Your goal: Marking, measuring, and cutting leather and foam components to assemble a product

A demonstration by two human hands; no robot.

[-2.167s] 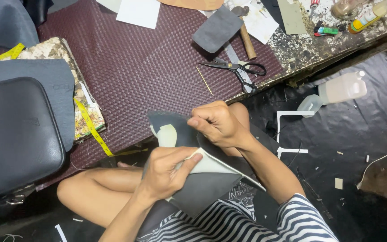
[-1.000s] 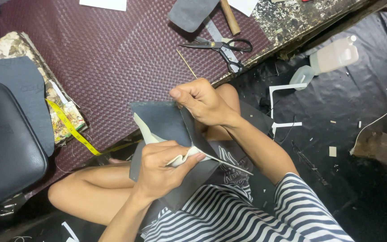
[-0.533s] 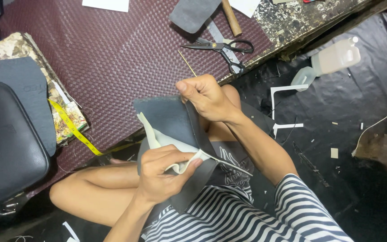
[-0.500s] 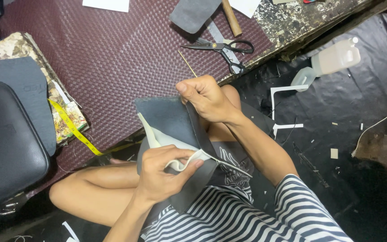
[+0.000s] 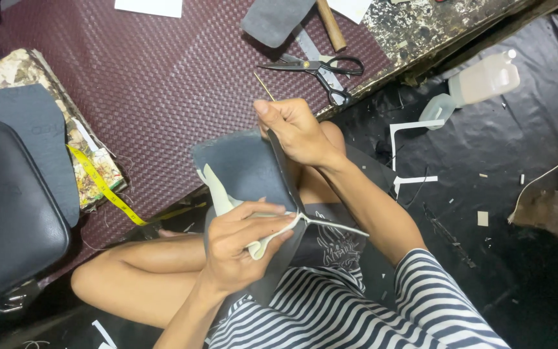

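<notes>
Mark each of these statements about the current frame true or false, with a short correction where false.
1. The left hand pinches the folded dark grey leather piece together with its cream lining strip. True.
2. The right hand holds the black-handled scissors. False: the scissors lie on the maroon woven mat, apart from both hands; the right hand grips the top edge of the leather piece.
3. A yellow measuring tape lies at the mat's left side. True.
4. The translucent plastic bottle stands upright on the mat. False: it lies on its side on the black floor sheet.
5. The person wears a plain red shirt. False: the striped black-and-white shirt shows.
</notes>
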